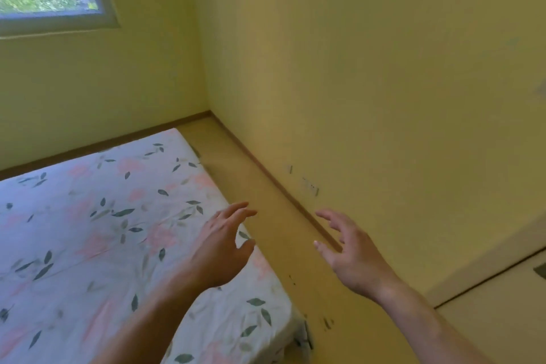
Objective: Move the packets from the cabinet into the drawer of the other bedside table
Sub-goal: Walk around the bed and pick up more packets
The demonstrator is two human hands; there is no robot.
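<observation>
Both hands were empty, fingers spread: the left hand [223,245] over the bed's [88,230] right edge, the right hand [348,254] over the floor [266,216]. No packets, cabinet or drawer were visible. Probably she was walking between them; next she must find the cabinet.

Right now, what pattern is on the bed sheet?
The bed sheet is white with pink flowers and dark green leaves, seen in the head view.

Bed [88,230] at left, floor strip [266,230] between it and right wall [384,97]
</observation>
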